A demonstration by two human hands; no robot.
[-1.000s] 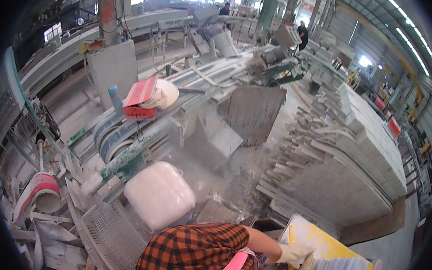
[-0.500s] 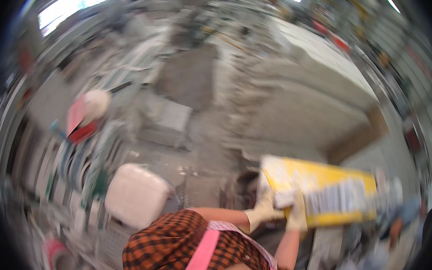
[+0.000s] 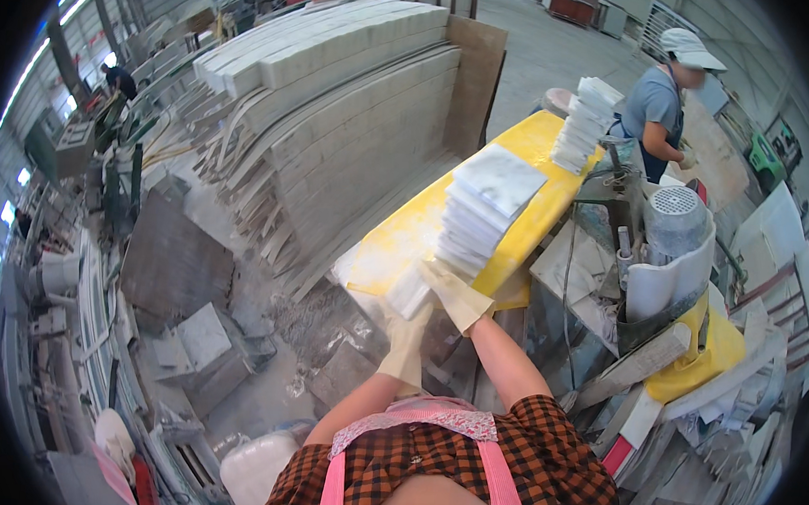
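Both my hands wear cream gloves and hold a small white stone tile (image 3: 410, 292) low over the near end of a long table covered in yellow sheeting (image 3: 382, 249). My left hand (image 3: 405, 338) is closed on the tile's near edge, its fingertips blurred. At the tile's right side, my right hand (image 3: 458, 299) grips it, fingers partly hidden. Just beyond stands a leaning stack of white marble tiles (image 3: 480, 211). Another tall stack of tiles (image 3: 583, 129) rises at the table's far end.
Long stacked stone slabs (image 3: 366, 113) fill the space left of the table. A co-worker (image 3: 659, 101) in a cap stands at the far right. Close by on the right is a machine with a grey motor (image 3: 676, 226). A white plastic stool (image 3: 260, 469) stands low on the left.
My view has swung right, bringing the whole yellow table and the co-worker into sight. My hands stay together on the tile at the table's near end.
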